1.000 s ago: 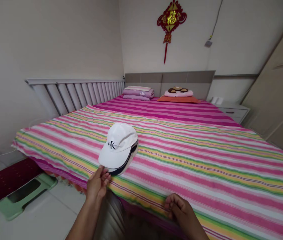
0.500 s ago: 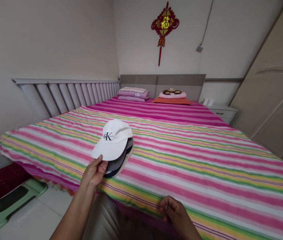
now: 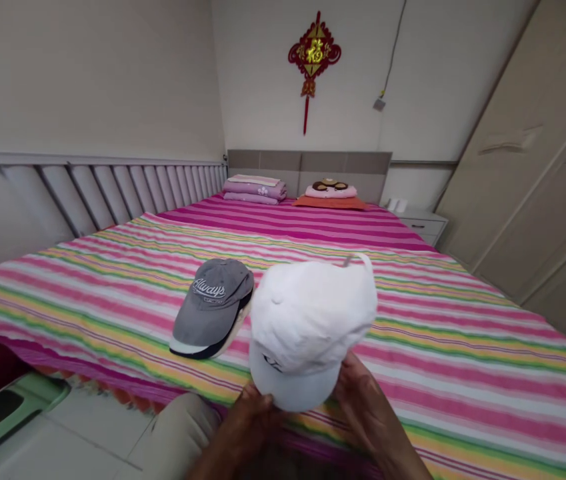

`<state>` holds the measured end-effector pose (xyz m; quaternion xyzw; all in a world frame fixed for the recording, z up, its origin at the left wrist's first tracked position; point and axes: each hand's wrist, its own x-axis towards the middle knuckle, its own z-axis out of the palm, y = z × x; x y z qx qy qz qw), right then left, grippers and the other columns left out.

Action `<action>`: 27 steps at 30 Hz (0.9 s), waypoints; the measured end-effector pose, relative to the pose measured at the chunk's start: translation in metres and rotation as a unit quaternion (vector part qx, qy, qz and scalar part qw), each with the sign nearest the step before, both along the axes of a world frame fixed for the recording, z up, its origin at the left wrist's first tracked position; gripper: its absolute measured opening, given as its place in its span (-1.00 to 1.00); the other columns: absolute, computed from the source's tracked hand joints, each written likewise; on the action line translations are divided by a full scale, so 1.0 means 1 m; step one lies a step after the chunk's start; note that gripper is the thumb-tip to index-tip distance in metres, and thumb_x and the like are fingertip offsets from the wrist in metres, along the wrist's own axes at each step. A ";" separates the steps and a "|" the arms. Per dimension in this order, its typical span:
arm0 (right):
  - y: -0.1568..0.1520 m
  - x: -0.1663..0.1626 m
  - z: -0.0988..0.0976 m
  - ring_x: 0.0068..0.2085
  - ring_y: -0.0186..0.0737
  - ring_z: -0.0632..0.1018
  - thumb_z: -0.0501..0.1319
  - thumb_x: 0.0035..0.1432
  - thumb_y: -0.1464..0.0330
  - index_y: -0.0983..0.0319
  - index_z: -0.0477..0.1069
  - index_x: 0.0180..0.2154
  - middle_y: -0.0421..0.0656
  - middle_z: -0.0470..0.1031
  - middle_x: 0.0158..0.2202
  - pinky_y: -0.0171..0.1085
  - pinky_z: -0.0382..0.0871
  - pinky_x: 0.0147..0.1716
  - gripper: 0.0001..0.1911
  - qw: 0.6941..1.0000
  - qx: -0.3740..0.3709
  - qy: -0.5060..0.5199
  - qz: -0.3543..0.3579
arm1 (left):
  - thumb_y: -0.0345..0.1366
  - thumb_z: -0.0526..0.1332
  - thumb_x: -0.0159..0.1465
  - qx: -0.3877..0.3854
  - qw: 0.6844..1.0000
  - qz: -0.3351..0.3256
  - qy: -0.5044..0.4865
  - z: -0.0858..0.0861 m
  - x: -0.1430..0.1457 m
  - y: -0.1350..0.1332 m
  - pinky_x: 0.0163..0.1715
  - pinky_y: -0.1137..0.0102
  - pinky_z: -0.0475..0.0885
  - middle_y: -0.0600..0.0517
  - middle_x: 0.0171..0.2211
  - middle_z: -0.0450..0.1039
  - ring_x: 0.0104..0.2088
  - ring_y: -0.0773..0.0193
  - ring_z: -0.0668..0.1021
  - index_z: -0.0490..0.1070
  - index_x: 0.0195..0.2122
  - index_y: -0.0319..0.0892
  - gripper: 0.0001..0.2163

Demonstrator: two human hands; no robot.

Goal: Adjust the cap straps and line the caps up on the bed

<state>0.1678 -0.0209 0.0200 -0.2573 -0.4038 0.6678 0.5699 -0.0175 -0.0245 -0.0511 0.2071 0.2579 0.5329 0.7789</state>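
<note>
A white baseball cap (image 3: 310, 313) is lifted over the near part of the bed, its brim tilted down toward me and its back strap up. My left hand (image 3: 257, 413) pinches the left edge of the brim, thumb on top. At the cap's right side is my right hand (image 3: 363, 393), closed around the lower edge, with its fingertips partly hidden behind the cap. Left of it, a grey baseball cap (image 3: 215, 300) with white lettering lies on top of a dark cap and a beige one, stacked brim over brim on the bed.
The bed carries a striped sheet (image 3: 437, 313). Folded purple bedding (image 3: 255, 190) and a pink pillow (image 3: 331, 192) sit by the headboard (image 3: 347, 168). A radiator (image 3: 113, 190) runs along the left wall. A green stool (image 3: 17, 413) stands at lower left, a nightstand (image 3: 427, 223) at far right.
The white cap has left the top of the stack and moved right, toward me, uncovering the grey cap. My right hand has come up to hold it too. The view has shifted slightly.
</note>
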 end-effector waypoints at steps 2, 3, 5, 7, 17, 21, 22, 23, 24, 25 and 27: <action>0.001 0.004 0.009 -0.07 0.02 0.42 0.25 -0.21 -0.01 0.14 0.37 -0.13 -0.04 0.48 -0.12 -0.06 0.25 -0.08 -0.41 0.998 -0.009 0.047 -0.045 | -0.49 0.30 -0.08 -0.007 1.000 -0.029 -0.006 -0.006 0.009 -0.008 -0.41 0.46 0.44 0.04 -0.38 0.51 -0.39 0.29 0.54 0.43 -0.31 -0.18 -0.73; 0.002 0.006 0.011 -0.06 0.01 0.42 0.26 -0.20 0.02 0.13 0.38 -0.15 -0.05 0.49 -0.14 -0.06 0.25 -0.07 -0.45 0.995 -0.021 0.058 -0.073 | -0.49 0.30 -0.08 -0.009 0.999 -0.041 -0.008 -0.008 0.012 -0.012 -0.40 0.45 0.44 0.03 -0.36 0.52 -0.38 0.28 0.54 0.43 -0.29 -0.17 -0.72; 0.004 0.007 0.009 -0.05 -0.01 0.42 0.26 -0.16 0.06 0.11 0.40 -0.16 -0.08 0.52 -0.17 -0.03 0.24 -0.05 -0.51 0.989 -0.056 0.069 -0.116 | -0.49 0.29 -0.07 -0.013 0.998 -0.064 -0.011 -0.008 0.015 -0.016 -0.34 0.41 0.43 0.03 -0.34 0.52 -0.34 0.24 0.54 0.44 -0.29 -0.16 -0.72; 0.004 0.008 0.006 -0.04 -0.02 0.42 0.22 -0.10 0.07 0.10 0.39 -0.15 -0.11 0.53 -0.18 0.00 0.24 -0.05 -0.56 0.986 -0.085 0.076 -0.118 | -0.49 0.29 -0.07 -0.016 0.996 -0.085 -0.019 -0.009 0.015 -0.018 -0.26 0.36 0.40 0.02 -0.32 0.52 -0.28 0.18 0.54 0.45 -0.29 -0.16 -0.72; -0.003 0.019 0.002 -0.08 0.03 0.47 0.30 -0.18 0.13 0.15 0.45 -0.23 -0.11 0.57 -0.28 -0.03 0.31 -0.09 -0.58 0.984 -0.121 0.098 -0.082 | -0.13 0.15 0.13 0.012 0.988 -0.124 -0.086 0.001 0.001 0.023 -0.02 0.25 0.24 -0.04 -0.34 0.53 -0.15 0.15 0.49 0.45 -0.27 -0.21 -0.73; -0.008 0.029 -0.008 -0.12 0.06 0.49 0.34 -0.24 0.13 0.14 0.46 -0.23 -0.10 0.58 -0.35 -0.01 0.32 -0.11 -0.55 0.985 -0.127 0.085 -0.083 | -0.07 0.22 0.03 0.014 0.990 -0.130 -0.049 0.024 0.001 0.037 -0.04 0.26 0.26 -0.03 -0.39 0.54 -0.15 0.12 0.50 0.45 -0.32 -0.22 -0.68; -0.010 0.032 -0.013 -0.15 0.06 0.50 0.34 -0.23 0.13 0.14 0.45 -0.23 -0.10 0.58 -0.36 -0.01 0.32 -0.13 -0.55 0.985 -0.129 0.074 -0.087 | -0.06 0.25 -0.01 0.009 0.991 -0.132 -0.038 0.030 0.002 0.039 -0.06 0.25 0.28 -0.03 -0.41 0.54 -0.17 0.10 0.50 0.45 -0.34 -0.23 -0.67; -0.011 0.036 -0.017 -0.17 0.05 0.51 0.33 -0.23 0.13 0.14 0.45 -0.23 -0.10 0.58 -0.37 -0.01 0.33 -0.14 -0.56 0.985 -0.132 0.062 -0.092 | -0.05 0.27 -0.04 0.003 0.991 -0.134 -0.028 0.035 0.002 0.041 -0.09 0.24 0.30 -0.04 -0.43 0.54 -0.19 0.09 0.51 0.45 -0.35 -0.23 -0.65; -0.013 0.039 -0.022 -0.20 0.04 0.53 0.33 -0.21 0.14 0.14 0.46 -0.23 -0.11 0.58 -0.37 -0.02 0.34 -0.16 -0.57 0.985 -0.134 0.051 -0.096 | -0.04 0.29 -0.08 -0.004 0.990 -0.138 -0.020 0.040 0.003 0.042 -0.12 0.24 0.32 -0.03 -0.46 0.53 -0.23 0.08 0.52 0.45 -0.37 -0.23 -0.63; -0.015 0.043 -0.027 -0.24 0.02 0.54 0.33 -0.20 0.15 0.14 0.46 -0.24 -0.11 0.58 -0.37 -0.03 0.35 -0.17 -0.59 0.985 -0.135 0.040 -0.096 | -0.04 0.31 -0.11 -0.011 0.990 -0.140 -0.014 0.044 0.003 0.043 -0.15 0.24 0.34 -0.02 -0.48 0.53 -0.27 0.09 0.54 0.45 -0.38 -0.24 -0.63; -0.019 0.049 -0.036 -0.28 0.00 0.55 0.34 -0.20 0.19 0.16 0.47 -0.27 -0.09 0.58 -0.35 -0.07 0.37 -0.21 -0.63 0.988 -0.130 0.022 -0.086 | -0.10 0.34 -0.14 -0.009 0.992 -0.125 -0.006 0.051 0.004 0.045 -0.24 0.29 0.39 0.02 -0.51 0.52 -0.37 0.16 0.55 0.44 -0.40 -0.23 -0.65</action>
